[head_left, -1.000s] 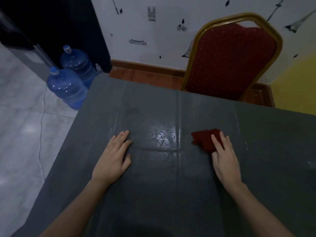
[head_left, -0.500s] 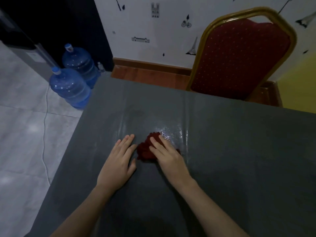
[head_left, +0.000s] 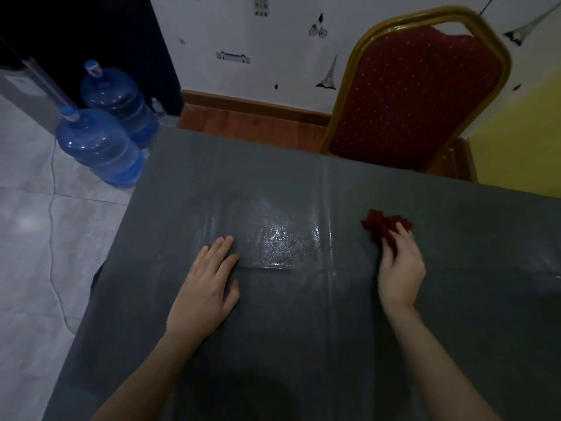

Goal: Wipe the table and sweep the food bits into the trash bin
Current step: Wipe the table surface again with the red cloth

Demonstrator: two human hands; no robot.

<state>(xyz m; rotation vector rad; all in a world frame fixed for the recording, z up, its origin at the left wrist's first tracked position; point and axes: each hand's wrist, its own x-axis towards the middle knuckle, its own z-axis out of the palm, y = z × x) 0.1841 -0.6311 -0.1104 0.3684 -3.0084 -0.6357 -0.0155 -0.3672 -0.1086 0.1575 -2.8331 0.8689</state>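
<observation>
Cloth bunched, axis unclear, gripped by right hand; left hand flat on table

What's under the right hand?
The right hand grips a red cloth on the grey table. The cloth's near part is hidden beneath the fingers; food bits there cannot be seen.

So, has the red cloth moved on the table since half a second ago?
Yes. The red cloth, under the right hand, went to the right, from beside the left hand across the wet patch to its far side.
</observation>
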